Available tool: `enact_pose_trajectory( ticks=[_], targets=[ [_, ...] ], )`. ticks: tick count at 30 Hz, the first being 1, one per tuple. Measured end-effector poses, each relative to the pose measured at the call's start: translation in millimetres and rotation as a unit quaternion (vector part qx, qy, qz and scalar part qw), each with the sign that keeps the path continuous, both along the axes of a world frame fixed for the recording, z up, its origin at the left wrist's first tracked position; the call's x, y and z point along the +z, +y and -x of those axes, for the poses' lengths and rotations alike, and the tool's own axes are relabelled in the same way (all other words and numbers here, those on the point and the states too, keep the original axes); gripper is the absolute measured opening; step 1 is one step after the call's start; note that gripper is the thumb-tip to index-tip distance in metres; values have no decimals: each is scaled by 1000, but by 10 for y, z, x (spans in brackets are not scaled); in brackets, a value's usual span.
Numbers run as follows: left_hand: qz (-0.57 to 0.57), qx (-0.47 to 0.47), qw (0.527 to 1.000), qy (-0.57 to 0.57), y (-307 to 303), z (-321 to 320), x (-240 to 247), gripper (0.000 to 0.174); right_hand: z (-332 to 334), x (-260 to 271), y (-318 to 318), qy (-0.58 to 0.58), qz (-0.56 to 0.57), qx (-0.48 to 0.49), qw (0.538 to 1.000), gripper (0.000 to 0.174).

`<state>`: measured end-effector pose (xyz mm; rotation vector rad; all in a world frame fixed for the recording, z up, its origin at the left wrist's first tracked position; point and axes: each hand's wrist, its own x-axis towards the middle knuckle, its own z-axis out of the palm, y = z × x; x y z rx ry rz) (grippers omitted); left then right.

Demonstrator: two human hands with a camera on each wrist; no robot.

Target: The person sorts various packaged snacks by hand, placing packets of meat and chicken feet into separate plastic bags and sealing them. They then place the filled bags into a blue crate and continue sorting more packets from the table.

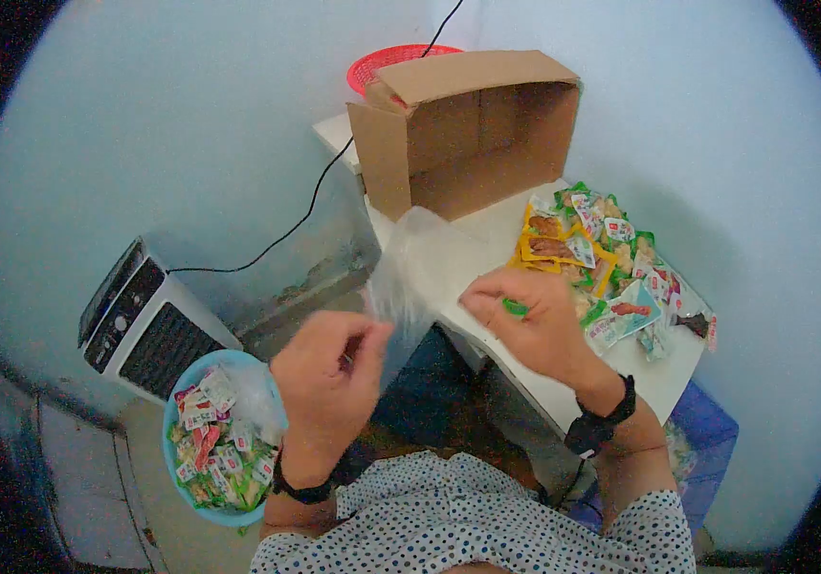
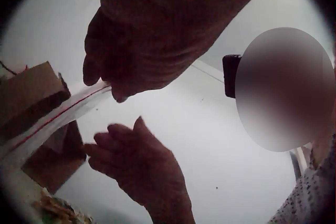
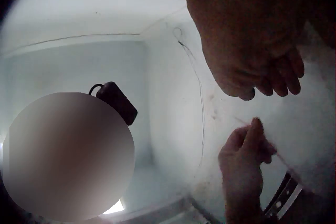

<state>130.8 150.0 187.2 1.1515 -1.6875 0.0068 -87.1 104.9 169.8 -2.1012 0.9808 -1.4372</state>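
In the head view, pinches a clear plastic bag (image 1: 403, 273) in the curled fingers of the left hand (image 1: 329, 383) before the cardboard box (image 1: 492, 134), with the right hand (image 1: 546, 330) near snack packets (image 1: 621, 234) on the worktop (image 1: 463, 230) beside that box. In the left wrist view, grips the bag's red-lined edge (image 2: 65, 111) near the box, with right fingers loosely extended, holding nothing. In the right wrist view, pinches that edge, with right fingers loosely bent.
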Motion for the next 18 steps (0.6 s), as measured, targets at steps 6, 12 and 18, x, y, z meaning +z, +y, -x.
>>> enact_pose_trajectory(
  ticks=[6, 12, 18],
  targets=[
    [-52, -77, 995, -42, -210, 201, -365, 14, -223, -99, 71, -17, -213, 126, 969, 24],
    [-99, -108, 989, -32, -335, 259, -515, 15, -263, -281, -63, -9, -178, 107, 978, 25],
    [-166, -131, 977, 8, -328, 258, -550, 23, -211, -453, -195, -13, -258, 150, 954, 26]
  ],
)
